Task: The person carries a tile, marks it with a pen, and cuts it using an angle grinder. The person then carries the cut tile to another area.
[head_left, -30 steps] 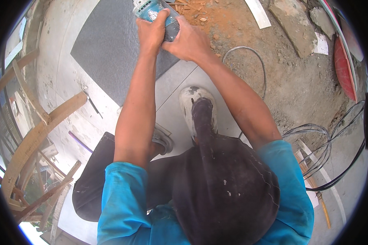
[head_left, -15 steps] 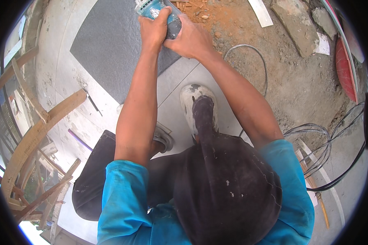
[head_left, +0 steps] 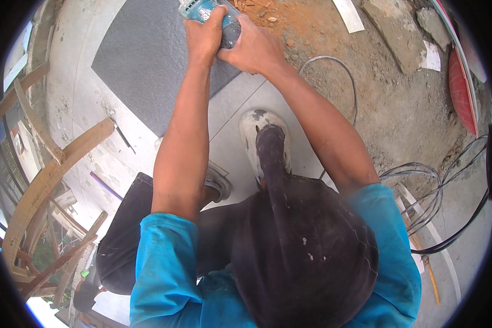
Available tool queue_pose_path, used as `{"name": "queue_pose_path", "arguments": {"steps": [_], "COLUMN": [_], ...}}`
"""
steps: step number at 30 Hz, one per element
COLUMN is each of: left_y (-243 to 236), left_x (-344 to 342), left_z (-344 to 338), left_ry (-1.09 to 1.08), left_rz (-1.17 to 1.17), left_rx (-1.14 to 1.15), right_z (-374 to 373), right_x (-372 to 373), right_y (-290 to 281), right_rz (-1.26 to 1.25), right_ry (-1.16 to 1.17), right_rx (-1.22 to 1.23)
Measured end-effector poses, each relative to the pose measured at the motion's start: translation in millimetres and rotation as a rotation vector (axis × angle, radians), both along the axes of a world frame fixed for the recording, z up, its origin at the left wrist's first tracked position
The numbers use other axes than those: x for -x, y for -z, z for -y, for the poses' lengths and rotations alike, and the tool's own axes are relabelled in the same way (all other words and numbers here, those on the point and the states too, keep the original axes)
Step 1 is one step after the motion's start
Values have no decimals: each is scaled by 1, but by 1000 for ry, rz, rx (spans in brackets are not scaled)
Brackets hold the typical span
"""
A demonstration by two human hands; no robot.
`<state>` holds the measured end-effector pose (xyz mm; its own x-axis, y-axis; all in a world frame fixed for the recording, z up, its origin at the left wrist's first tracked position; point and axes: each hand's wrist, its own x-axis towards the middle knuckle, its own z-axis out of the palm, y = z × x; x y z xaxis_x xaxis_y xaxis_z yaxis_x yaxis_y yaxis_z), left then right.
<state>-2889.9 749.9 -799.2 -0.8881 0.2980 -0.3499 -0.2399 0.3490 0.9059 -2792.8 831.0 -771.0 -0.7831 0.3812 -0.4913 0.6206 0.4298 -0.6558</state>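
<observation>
At the top of the view, my left hand (head_left: 205,39) and my right hand (head_left: 254,46) are both closed around an angle grinder (head_left: 230,31) with a teal front and a dark rear body. The left fingers wrap its teal part, while the right hand grips the rear end. Its far end, with any disc, lies beyond the upper edge of the picture. Under and beside the grinder a large dark grey tile (head_left: 142,65) lies on paler floor tiles (head_left: 240,117). Both my arms reach forward over my bent knees.
A cable (head_left: 355,90) loops over sandy soil at the right, near coiled wires (head_left: 434,191). Concrete slabs (head_left: 393,30) and a red rounded object (head_left: 460,93) stand beyond. Wooden boards (head_left: 54,180) crowd the left. My shoe (head_left: 265,136) rests close to the tile.
Both hands and the grinder have shifted very slightly up and left in the view. At the lower left, a dark shape and a small green spot now show beside the boards.
</observation>
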Motion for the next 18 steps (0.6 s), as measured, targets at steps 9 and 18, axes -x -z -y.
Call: {"name": "queue_pose_path", "arguments": {"steps": [9, 18], "left_y": [-3, -5], "left_x": [1, 2], "left_z": [-1, -2], "left_ry": [33, 71], "left_rz": [-29, -147], "left_rx": [105, 262], "right_z": [1, 0], "right_x": [1, -1], "right_y": [0, -2], "right_rz": [20, 37], "right_ry": [-5, -18], "right_rx": [-41, -31]}}
